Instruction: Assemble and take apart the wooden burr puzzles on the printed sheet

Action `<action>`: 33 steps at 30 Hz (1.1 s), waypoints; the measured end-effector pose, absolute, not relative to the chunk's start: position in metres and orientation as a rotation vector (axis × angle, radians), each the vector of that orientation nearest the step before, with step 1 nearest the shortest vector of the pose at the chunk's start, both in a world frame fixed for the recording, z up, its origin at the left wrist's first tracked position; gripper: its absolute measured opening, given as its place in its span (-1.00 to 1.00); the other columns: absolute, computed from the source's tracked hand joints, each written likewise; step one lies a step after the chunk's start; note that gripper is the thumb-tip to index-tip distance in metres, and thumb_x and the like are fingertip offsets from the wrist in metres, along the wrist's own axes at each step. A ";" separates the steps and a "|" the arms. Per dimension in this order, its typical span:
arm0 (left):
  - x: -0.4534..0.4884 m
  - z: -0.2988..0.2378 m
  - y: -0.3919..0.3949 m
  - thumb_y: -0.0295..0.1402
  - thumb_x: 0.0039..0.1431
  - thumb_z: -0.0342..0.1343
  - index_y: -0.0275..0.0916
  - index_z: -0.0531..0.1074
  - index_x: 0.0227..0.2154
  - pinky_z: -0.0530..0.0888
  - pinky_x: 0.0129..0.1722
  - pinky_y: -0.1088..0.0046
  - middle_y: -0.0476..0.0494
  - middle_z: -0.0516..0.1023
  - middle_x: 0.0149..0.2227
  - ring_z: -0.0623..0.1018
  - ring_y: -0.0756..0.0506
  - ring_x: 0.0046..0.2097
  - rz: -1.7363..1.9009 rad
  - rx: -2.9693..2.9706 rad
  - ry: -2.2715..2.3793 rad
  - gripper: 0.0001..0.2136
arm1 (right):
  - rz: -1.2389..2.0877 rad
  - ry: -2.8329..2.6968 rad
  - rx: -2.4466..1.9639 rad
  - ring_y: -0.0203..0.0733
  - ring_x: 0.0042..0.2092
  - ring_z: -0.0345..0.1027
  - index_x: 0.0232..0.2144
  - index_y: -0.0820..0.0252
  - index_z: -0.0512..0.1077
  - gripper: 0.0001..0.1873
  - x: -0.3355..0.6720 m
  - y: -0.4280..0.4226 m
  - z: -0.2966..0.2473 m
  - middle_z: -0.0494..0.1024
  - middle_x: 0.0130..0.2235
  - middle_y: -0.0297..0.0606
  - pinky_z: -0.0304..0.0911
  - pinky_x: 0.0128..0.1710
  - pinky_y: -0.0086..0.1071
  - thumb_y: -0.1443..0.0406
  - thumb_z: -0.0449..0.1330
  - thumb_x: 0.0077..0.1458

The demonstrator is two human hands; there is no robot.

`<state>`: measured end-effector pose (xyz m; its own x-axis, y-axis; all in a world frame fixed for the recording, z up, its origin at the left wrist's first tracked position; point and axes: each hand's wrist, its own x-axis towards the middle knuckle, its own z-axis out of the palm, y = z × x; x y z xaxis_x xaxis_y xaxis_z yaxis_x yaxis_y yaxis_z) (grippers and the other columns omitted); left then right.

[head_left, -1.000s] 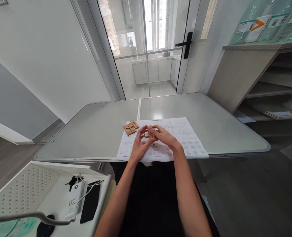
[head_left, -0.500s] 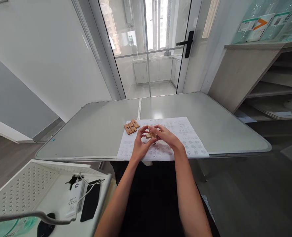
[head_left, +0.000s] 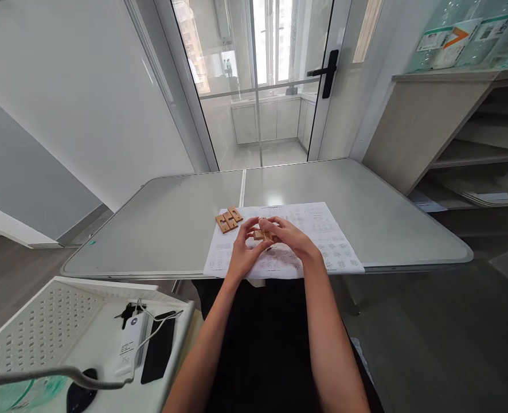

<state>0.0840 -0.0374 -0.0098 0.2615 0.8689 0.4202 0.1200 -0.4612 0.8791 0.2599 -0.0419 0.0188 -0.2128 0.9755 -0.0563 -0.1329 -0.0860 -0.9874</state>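
Wooden pieces [head_left: 258,235] | held: left hand [head_left: 243,257], right hand [head_left: 292,236] | part-hidden, count unclear

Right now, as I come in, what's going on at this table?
A person holds small wooden pieces between the left hand and right hand, over a printed sheet on the table. The grip partly covers them, so how they fit together can't be told. Three flat wooden pieces with cutouts lie side by side at the sheet's far left corner.
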 end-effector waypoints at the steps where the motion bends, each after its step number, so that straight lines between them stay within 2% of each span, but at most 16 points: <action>1: 0.084 -0.010 -0.038 -0.22 0.16 0.42 0.01 0.35 0.23 0.39 0.23 0.14 -0.18 0.43 0.30 0.50 -0.22 0.20 1.273 1.792 0.916 -0.40 | 1.486 -1.213 -1.039 -0.02 0.00 0.54 -0.11 0.11 0.50 -0.51 0.260 -0.042 0.018 0.65 -0.06 -0.13 0.52 -0.11 -0.25 -0.12 0.37 0.17; 6: 0.085 -0.011 -0.039 -0.23 0.09 0.47 0.02 0.35 0.24 0.42 0.19 0.16 -0.19 0.44 0.28 0.51 -0.21 0.15 1.356 1.787 0.916 -0.33 | 1.511 -1.216 -0.964 -0.02 0.06 0.52 -0.03 0.08 0.51 -0.51 0.264 -0.043 0.015 0.65 0.00 -0.13 0.49 -0.01 -0.22 -0.09 0.37 0.19; 9: 0.084 -0.013 -0.038 -0.22 0.05 0.50 0.01 0.34 0.25 0.41 0.22 0.14 -0.20 0.43 0.28 0.50 -0.21 0.15 1.392 1.767 0.872 -0.29 | 1.554 -1.240 -0.878 -0.07 -0.01 0.54 0.01 0.09 0.50 -0.50 0.265 -0.043 0.014 0.64 0.02 -0.15 0.48 0.00 -0.21 -0.10 0.34 0.22; 11: 0.083 -0.014 -0.037 -0.22 0.05 0.50 0.01 0.35 0.24 0.41 0.23 0.12 -0.20 0.42 0.27 0.51 -0.21 0.13 1.399 1.777 0.850 -0.30 | 1.591 -1.260 -0.814 -0.07 -0.03 0.55 0.02 0.10 0.50 -0.49 0.265 -0.044 0.014 0.64 0.01 -0.16 0.48 0.00 -0.19 -0.11 0.31 0.23; 18: 0.083 -0.011 -0.042 -0.23 0.07 0.48 0.01 0.39 0.19 0.41 0.24 0.07 -0.18 0.46 0.22 0.51 -0.22 0.11 1.401 1.867 0.864 -0.37 | 1.613 -1.281 -0.712 -0.01 0.05 0.54 0.02 0.09 0.50 -0.51 0.268 -0.046 0.013 0.64 0.01 -0.15 0.46 0.04 -0.17 -0.07 0.35 0.22; 24: 0.088 -0.011 -0.044 -0.22 0.08 0.47 -0.02 0.32 0.22 0.37 0.28 0.07 -0.22 0.41 0.25 0.43 -0.26 0.26 1.492 1.833 0.861 -0.33 | 1.556 -1.292 -0.645 0.03 0.18 0.49 0.05 0.06 0.44 -0.48 0.270 -0.045 0.011 0.61 0.13 -0.12 0.35 0.22 -0.05 -0.03 0.41 0.18; 26: 0.087 -0.012 -0.043 -0.20 0.10 0.45 -0.07 0.34 0.14 0.39 0.25 0.11 -0.22 0.43 0.17 0.46 -0.23 0.20 1.551 1.759 0.896 -0.41 | 1.514 -1.310 -0.622 0.05 0.19 0.47 0.06 0.04 0.43 -0.47 0.272 -0.045 0.011 0.60 0.16 -0.11 0.32 0.24 -0.01 -0.03 0.42 0.17; 30: 0.085 -0.014 -0.042 -0.17 0.20 0.36 -0.15 0.43 -0.09 0.45 0.10 0.24 -0.12 0.49 -0.13 0.52 -0.13 -0.06 1.532 1.684 0.908 -0.68 | 1.432 -1.341 -0.621 0.06 0.20 0.46 0.06 0.02 0.43 -0.48 0.274 -0.043 0.009 0.57 0.19 -0.12 0.31 0.26 0.02 -0.02 0.42 0.17; 33: 0.085 -0.012 -0.043 -0.18 0.23 0.33 -0.17 0.49 -0.18 0.44 0.01 0.30 -0.09 0.52 -0.22 0.51 -0.11 -0.13 1.453 1.689 0.922 -0.77 | 1.415 -1.361 -0.610 0.04 0.23 0.43 0.06 0.00 0.44 -0.51 0.274 -0.041 0.007 0.54 0.21 -0.15 0.33 0.26 0.00 0.03 0.43 0.17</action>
<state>0.0853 -0.0435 -0.0123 0.1112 0.8693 0.4816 0.0659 -0.4900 0.8692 0.2743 -0.0413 0.0068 -0.3374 0.8968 0.2862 -0.3206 0.1764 -0.9307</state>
